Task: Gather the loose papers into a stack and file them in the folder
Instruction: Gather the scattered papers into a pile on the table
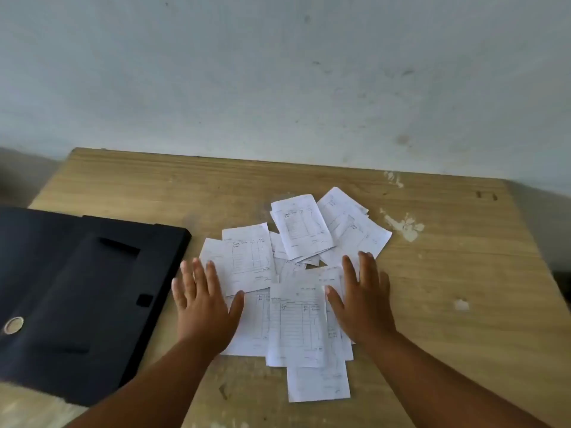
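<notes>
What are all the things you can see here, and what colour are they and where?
papers: many, too overlapped to count exactly, white with printed forms, scattered loose in the middle of the table
folder: one, black, lying flat at the left of the table, closed, a small round silver ring near its left edge
table: one, light brown wood, with a few whitish marks near its right side
wall: one, pale grey-blue, scuffed, behind the table
left hand: one, fingers spread, flat on the left edge of the papers
right hand: one, fingers spread, flat on the right edge of the papers
</notes>
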Motion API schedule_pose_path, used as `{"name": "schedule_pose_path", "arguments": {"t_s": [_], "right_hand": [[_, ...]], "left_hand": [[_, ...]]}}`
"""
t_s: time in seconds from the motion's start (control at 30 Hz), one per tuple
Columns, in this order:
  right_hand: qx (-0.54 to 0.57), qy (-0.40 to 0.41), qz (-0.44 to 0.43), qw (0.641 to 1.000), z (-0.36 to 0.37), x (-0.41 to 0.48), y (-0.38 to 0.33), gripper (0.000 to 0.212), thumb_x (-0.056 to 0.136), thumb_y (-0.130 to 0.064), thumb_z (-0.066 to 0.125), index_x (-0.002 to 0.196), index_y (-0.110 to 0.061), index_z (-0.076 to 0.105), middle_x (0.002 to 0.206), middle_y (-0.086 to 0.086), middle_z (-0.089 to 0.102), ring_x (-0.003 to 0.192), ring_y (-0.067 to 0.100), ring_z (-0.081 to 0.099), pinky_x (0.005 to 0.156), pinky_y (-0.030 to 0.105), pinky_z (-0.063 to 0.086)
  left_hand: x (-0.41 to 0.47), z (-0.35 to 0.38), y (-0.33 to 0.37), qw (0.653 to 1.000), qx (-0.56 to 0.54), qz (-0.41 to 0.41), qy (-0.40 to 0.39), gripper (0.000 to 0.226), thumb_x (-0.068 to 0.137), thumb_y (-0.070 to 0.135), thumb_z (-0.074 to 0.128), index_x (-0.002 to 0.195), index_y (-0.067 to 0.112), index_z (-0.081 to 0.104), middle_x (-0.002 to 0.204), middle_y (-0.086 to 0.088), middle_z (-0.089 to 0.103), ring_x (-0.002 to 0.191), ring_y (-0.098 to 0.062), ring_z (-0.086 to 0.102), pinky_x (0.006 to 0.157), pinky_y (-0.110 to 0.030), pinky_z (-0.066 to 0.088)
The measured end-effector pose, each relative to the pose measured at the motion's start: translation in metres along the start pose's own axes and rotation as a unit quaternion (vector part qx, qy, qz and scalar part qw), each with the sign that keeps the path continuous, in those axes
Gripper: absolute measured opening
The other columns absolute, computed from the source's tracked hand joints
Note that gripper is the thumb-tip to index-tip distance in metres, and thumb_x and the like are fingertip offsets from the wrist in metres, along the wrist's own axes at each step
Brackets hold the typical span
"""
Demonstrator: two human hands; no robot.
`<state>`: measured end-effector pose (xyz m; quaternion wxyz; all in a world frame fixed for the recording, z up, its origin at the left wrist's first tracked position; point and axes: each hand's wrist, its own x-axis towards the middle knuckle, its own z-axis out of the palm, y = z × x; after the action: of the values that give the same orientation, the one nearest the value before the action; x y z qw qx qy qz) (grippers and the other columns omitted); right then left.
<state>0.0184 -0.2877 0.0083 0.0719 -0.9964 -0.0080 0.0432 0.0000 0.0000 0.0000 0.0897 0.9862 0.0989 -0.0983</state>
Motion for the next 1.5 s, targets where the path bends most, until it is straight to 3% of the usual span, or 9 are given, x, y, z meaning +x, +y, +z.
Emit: {"name": "schedule_pose_path", "arguments": {"t_s": [0.2, 0.33, 0.5, 0.57, 0.77, 0.97, 1.2, 1.37, 1.5], "right_hand": [[0.036, -0.013, 0.043, 0.998, 0.029, -0.005, -0.041, 0.08, 0.094, -0.06, 0.027, 0.155, -0.01, 0.027, 0.162, 0.021, 0.026, 0.153, 0.037, 0.016, 0.12, 0.062, 0.016], [0.115, -0.009, 0.058, 0.992, 0.028, 0.0, -0.072, 0.08, 0.093, -0.062, 0.022, 0.157, -0.014, 0.021, 0.166, 0.017, 0.016, 0.154, 0.034, 0.009, 0.125, 0.052, 0.004], [0.204, 0.067, 0.058, 0.975, 0.019, 0.011, -0.071, 0.065, 0.095, -0.054, 0.037, 0.148, -0.016, 0.039, 0.159, 0.012, 0.032, 0.138, 0.032, 0.039, 0.114, 0.046, 0.035], [0.182, 0.129, 0.081, 0.971, 0.019, 0.023, -0.059, 0.058, 0.093, -0.047, 0.045, 0.139, -0.011, 0.048, 0.151, 0.015, 0.042, 0.133, 0.034, 0.045, 0.111, 0.049, 0.034], [0.079, 0.062, 0.166, 0.981, 0.019, 0.07, -0.024, 0.078, 0.09, -0.063, 0.048, 0.153, -0.021, 0.029, 0.16, 0.021, 0.021, 0.151, 0.037, 0.015, 0.116, 0.064, 0.019], [0.063, -0.029, 0.036, 0.997, 0.017, 0.103, -0.019, 0.086, 0.084, -0.073, 0.042, 0.156, -0.03, 0.022, 0.165, 0.013, 0.01, 0.155, 0.03, -0.004, 0.121, 0.06, 0.002], [0.156, 0.011, -0.127, 0.979, 0.017, 0.086, -0.018, 0.066, 0.084, -0.048, 0.057, 0.142, -0.017, 0.048, 0.153, 0.006, 0.039, 0.151, 0.022, 0.023, 0.121, 0.054, 0.019], [0.216, 0.102, -0.026, 0.971, 0.019, 0.081, -0.025, 0.061, 0.092, -0.041, 0.051, 0.143, -0.008, 0.047, 0.154, 0.012, 0.04, 0.15, 0.028, 0.027, 0.119, 0.05, 0.029], [0.177, 0.053, 0.012, 0.983, 0.021, 0.089, -0.036, 0.072, 0.096, -0.053, 0.038, 0.151, -0.008, 0.034, 0.162, 0.016, 0.027, 0.153, 0.032, 0.017, 0.121, 0.054, 0.023]], "left_hand": [[-0.001, 0.021, 0.017, 0.998, -0.066, -0.013, 0.008, 0.103, 0.086, 0.078, 0.002, 0.162, 0.009, 0.001, 0.17, -0.02, -0.011, 0.156, -0.032, -0.02, 0.125, -0.048, -0.013], [-0.001, 0.02, 0.041, 0.992, -0.125, 0.006, 0.002, 0.104, 0.084, 0.08, -0.007, 0.161, 0.011, -0.01, 0.17, -0.012, -0.015, 0.155, -0.026, -0.022, 0.126, -0.042, -0.014], [0.009, 0.007, 0.041, 0.985, -0.167, 0.043, 0.024, 0.093, 0.09, 0.071, 0.016, 0.164, 0.016, 0.003, 0.173, -0.005, -0.003, 0.159, -0.024, -0.003, 0.126, -0.04, -0.002], [0.017, 0.005, 0.033, 0.987, -0.151, 0.05, 0.032, 0.092, 0.091, 0.072, 0.019, 0.163, 0.016, 0.008, 0.173, -0.006, -0.001, 0.159, -0.026, -0.003, 0.127, -0.043, 0.0], [0.027, 0.013, 0.027, 0.987, -0.051, 0.151, -0.013, 0.106, 0.084, 0.088, 0.017, 0.163, 0.021, -0.003, 0.17, -0.011, -0.018, 0.156, -0.026, -0.024, 0.126, -0.044, -0.012], [0.035, 0.016, 0.037, 0.988, -0.062, 0.142, 0.006, 0.112, 0.083, 0.09, 0.021, 0.164, 0.015, 0.003, 0.171, -0.012, -0.011, 0.158, -0.025, -0.015, 0.128, -0.043, -0.005], [0.049, 0.013, 0.051, 0.986, -0.108, 0.127, 0.023, 0.1, 0.088, 0.08, 0.027, 0.163, 0.015, 0.014, 0.172, -0.012, -0.004, 0.158, -0.023, -0.013, 0.128, -0.041, -0.006], [0.05, 0.014, 0.053, 0.98, -0.151, 0.125, 0.037, 0.093, 0.092, 0.072, 0.033, 0.162, 0.013, 0.02, 0.173, -0.009, 0.003, 0.159, -0.019, -0.01, 0.127, -0.035, -0.008], [0.053, 0.015, 0.061, 0.978, -0.16, 0.132, 0.025, 0.091, 0.093, 0.072, 0.028, 0.162, 0.014, 0.022, 0.173, -0.009, 0.001, 0.159, -0.019, -0.011, 0.128, -0.038, -0.006]]}}
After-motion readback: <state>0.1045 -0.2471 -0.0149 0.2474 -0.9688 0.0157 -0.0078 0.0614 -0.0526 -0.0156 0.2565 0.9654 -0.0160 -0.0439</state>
